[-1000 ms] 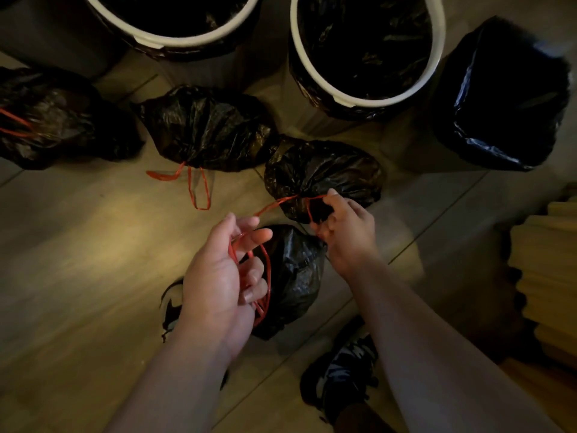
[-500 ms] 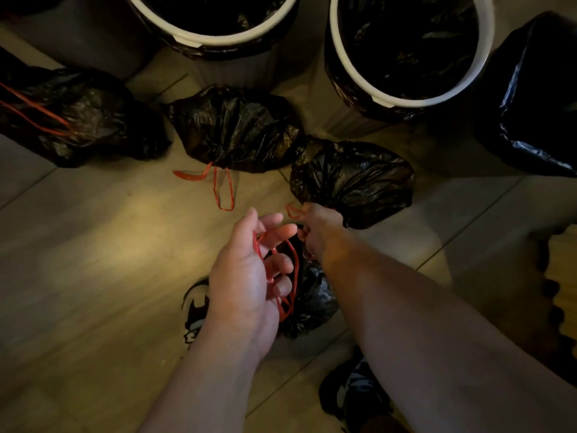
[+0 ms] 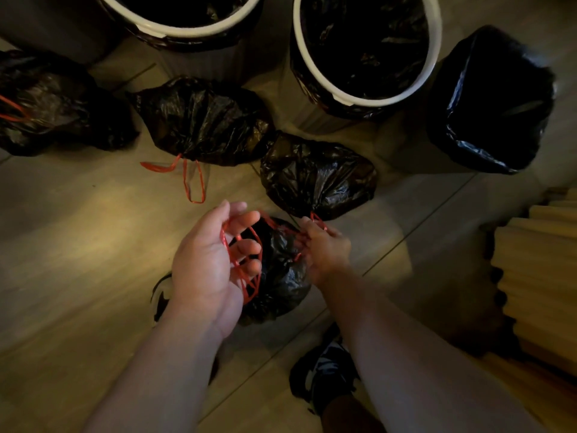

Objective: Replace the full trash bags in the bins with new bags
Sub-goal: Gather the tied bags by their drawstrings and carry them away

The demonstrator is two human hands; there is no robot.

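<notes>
A small full black trash bag [image 3: 281,276] hangs between my hands, above the floor. Its red drawstring [image 3: 240,260] loops around the fingers of my left hand [image 3: 212,264], which curl through it. My right hand [image 3: 324,248] pinches the red string at the bag's neck. Three more tied black bags lie on the floor: one just beyond my right hand [image 3: 318,176], one in the middle [image 3: 203,120] with loose red loops, one at far left [image 3: 53,101]. Two white-rimmed bins [image 3: 434,57] [image 3: 175,28] with black liners stand behind them.
A third bin lined with a black bag [image 3: 493,101] stands at the right. A stack of pale wooden pieces [image 3: 537,270] sits at the right edge. My shoes [image 3: 327,370] are on the tiled floor below the bag.
The view shifted back to the left. My right hand moved slightly right and now pinches the string at the bag's neck; my left hand keeps the red loops around its fingers.
</notes>
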